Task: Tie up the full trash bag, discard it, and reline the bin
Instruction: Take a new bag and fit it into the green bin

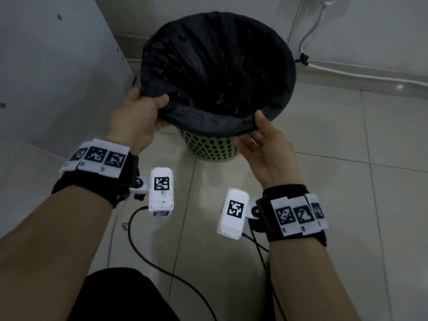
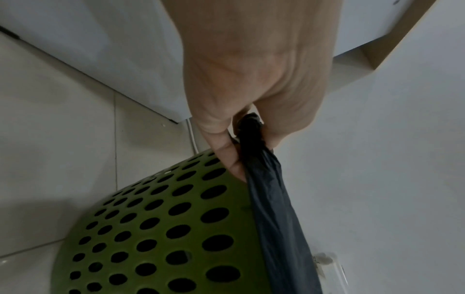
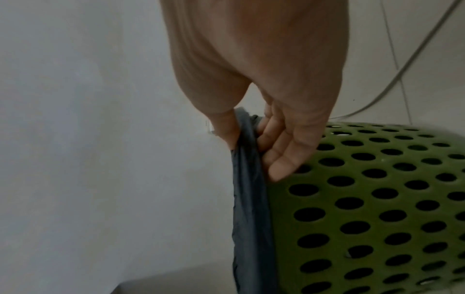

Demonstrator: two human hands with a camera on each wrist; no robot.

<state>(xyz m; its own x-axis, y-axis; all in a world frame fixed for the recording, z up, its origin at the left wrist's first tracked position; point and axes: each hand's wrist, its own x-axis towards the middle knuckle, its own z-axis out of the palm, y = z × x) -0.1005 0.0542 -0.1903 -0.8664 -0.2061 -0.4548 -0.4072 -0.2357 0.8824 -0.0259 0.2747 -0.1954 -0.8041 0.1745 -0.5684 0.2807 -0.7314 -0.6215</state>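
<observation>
A black trash bag (image 1: 217, 66) lines a green perforated bin (image 1: 210, 147) standing on the tiled floor, its mouth spread wide over the rim. My left hand (image 1: 148, 105) pinches the bag's folded edge at the near left of the rim, thumb on top. In the left wrist view the same hand (image 2: 241, 135) grips a bunched fold of the bag (image 2: 266, 195) beside the bin wall (image 2: 156, 228). My right hand (image 1: 259, 130) pinches the near right edge, thumb above and fingers beneath. The right wrist view shows that hand (image 3: 249, 139) holding the bag's edge (image 3: 249, 199) against the bin (image 3: 365, 208).
A grey cabinet panel (image 1: 58, 66) stands close on the left of the bin. White cables (image 1: 308, 38) run along the back wall and skirting on the right. Black cords (image 1: 148, 258) trail from the wrist cameras across the floor tiles.
</observation>
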